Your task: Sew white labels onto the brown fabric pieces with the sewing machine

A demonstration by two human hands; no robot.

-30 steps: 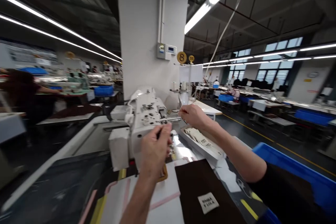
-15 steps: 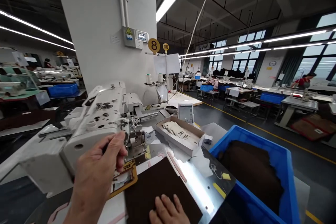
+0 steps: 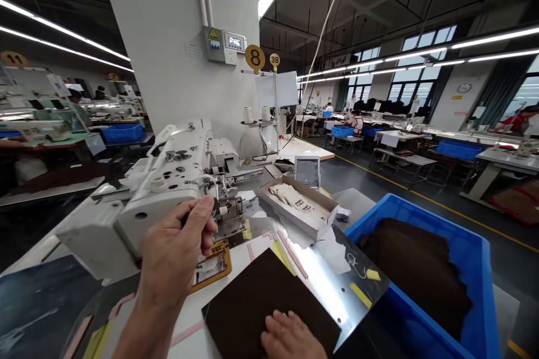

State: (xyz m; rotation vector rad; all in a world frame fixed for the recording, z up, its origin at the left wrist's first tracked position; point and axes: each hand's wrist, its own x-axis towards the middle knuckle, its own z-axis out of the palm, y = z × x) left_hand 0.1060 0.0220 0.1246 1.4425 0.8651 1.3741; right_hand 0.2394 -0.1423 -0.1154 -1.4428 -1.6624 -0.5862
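Two hands | left hand (image 3: 172,252) pinching dark item (image 3: 185,220) by sewing machine (image 3: 160,196) | right hand (image 3: 290,337) open, flat on brown fabric (image 3: 261,297)

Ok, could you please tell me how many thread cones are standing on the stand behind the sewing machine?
2. One thread cone sits on the left of the thread stand, and the second sits just right of it, both beside the pillar behind the sewing machine. Others could be hidden.

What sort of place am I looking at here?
Probably a garment sewing factory: there's an industrial sewing machine, thread cones, a blue crate of dark fabric, and rows of similar workstations beyond.
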